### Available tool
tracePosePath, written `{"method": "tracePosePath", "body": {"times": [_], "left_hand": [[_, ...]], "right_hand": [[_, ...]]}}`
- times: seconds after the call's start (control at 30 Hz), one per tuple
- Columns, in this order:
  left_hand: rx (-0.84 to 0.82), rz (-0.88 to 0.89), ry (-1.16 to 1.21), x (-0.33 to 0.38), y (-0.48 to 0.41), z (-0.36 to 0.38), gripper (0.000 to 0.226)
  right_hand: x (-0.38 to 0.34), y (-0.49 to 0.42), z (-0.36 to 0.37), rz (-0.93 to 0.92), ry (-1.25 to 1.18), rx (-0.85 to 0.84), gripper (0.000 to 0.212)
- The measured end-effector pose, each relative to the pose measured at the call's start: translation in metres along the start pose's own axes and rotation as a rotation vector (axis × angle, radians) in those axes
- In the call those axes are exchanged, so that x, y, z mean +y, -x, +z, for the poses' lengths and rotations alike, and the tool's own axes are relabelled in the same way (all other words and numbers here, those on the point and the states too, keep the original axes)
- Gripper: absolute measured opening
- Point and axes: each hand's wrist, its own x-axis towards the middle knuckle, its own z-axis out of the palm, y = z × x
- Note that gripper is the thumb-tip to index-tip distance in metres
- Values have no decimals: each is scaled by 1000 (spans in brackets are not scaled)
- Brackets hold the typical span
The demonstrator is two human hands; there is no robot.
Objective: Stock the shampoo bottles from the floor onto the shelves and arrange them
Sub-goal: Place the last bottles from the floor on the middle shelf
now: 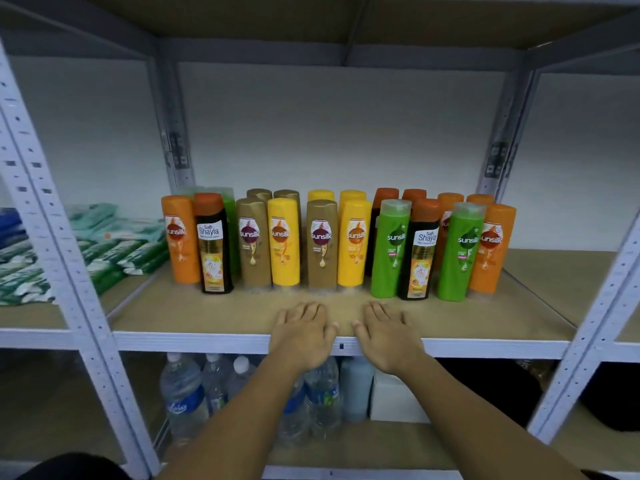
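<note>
Currently both hands are flat and hold nothing. Far left of the left fingers, in the next bay: stacked green-and-white packets [114,247]. All shampoo bottles [351,195] stand upright on the shelf board [207,313], a front row plus a second row behind, no fingertip touching any. Up-left of the left fingers: orange bottle [180,239], then black Shayla bottle [213,244]. Straight beyond the left fingertips: gold bottle [254,242], yellow bottle [284,242]. Next, left hand [301,336], palm down on the board's front edge, fingers straight and close together. Below and left of its wrist, on the lower shelf: water bottles [183,393]. Between the two sets of fingers, further back: second gold bottle [322,244], second yellow bottle [354,242]. Then right hand [388,336], just beside the left, not touching it, same flat pose, fingers slightly spread. Beyond its fingertips and off to the right: green bottle [390,249], second Shayla bottle [420,251], second green bottle [459,252], second orange bottle [493,249]. Below the right wrist: white box [394,400]
</note>
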Motion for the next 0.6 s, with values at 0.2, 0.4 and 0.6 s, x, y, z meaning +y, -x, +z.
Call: {"method": "tracePosePath", "body": {"times": [0.2,0.4,0.6], "left_hand": [[209,-18,-92,1,5,17,57],[607,78,-27,-1,1,41,38],[766,109,6,-5,-5,56,34]], "right_hand": [[-1,4,4,-6,8,97,64],[-1,4,28,-44,24,419,51],[2,-4,37,-97,-13,567,43]]}}
